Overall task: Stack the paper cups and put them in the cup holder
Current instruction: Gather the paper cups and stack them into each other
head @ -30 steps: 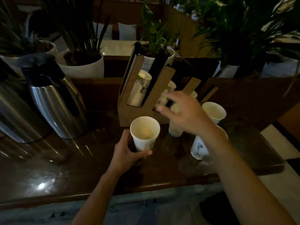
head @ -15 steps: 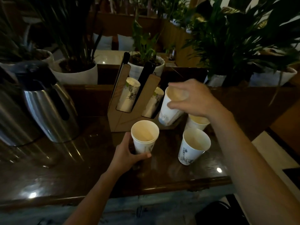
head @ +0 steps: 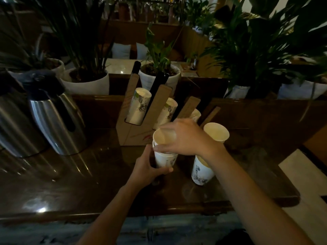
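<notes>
My left hand (head: 148,167) grips a white paper cup (head: 166,160) standing on the dark wooden table (head: 88,183). My right hand (head: 185,138) holds a second cup (head: 163,137) by its rim, its base sunk into the first cup. Two loose cups stay on the table to the right: one (head: 216,132) behind my right wrist, one (head: 200,171) under my forearm. The slanted cardboard cup holder (head: 131,131) stands just behind, with cup stacks (head: 139,106) in its slots.
Two steel thermos jugs (head: 58,121) stand at the left. White plant pots (head: 88,84) with tall leaves line the ledge behind the holder. The table's front edge runs close to my body; its right end drops off near a pale floor (head: 300,174).
My right hand lifted a cup from the right side of the table, carried it left and lowered it into the cup my left hand holds. The left hand stayed put.
</notes>
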